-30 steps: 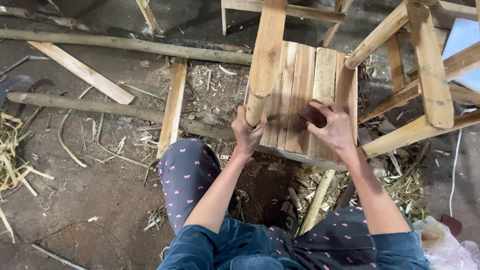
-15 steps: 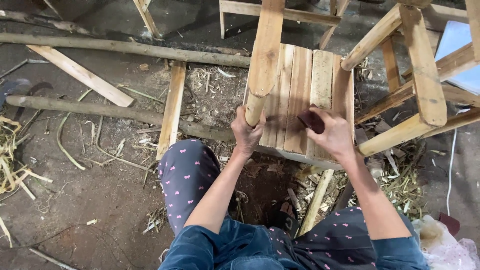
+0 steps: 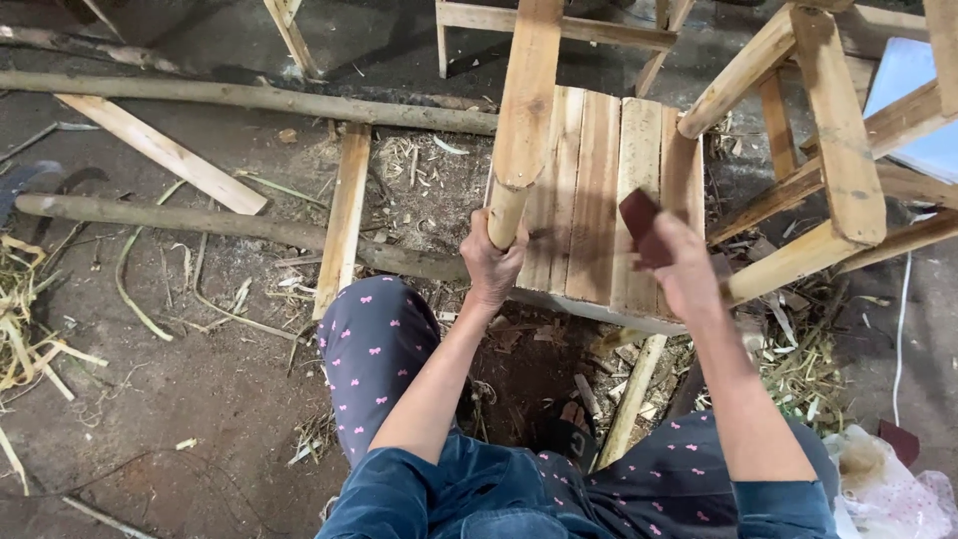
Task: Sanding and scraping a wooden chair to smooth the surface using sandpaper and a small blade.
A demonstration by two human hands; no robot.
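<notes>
A small wooden stool lies tipped over in front of me, its slatted seat (image 3: 597,200) facing up toward the camera. My left hand (image 3: 494,262) grips the lower end of one pale stool leg (image 3: 524,110). My right hand (image 3: 682,268) holds a dark red sanding block (image 3: 642,222) above the right side of the seat slats. Other stool legs and rungs (image 3: 836,130) stick out to the right.
Dirt floor strewn with wood shavings. Loose planks (image 3: 344,215) (image 3: 160,148) and rough poles (image 3: 230,225) (image 3: 249,93) lie to the left. Another wooden frame (image 3: 559,25) stands behind. A white cable (image 3: 901,329) and a plastic bag (image 3: 883,489) are at right. My knees are below.
My right hand with the sanding block has shifted right along the seat and turned edge-on. The left hand stays on the leg.
</notes>
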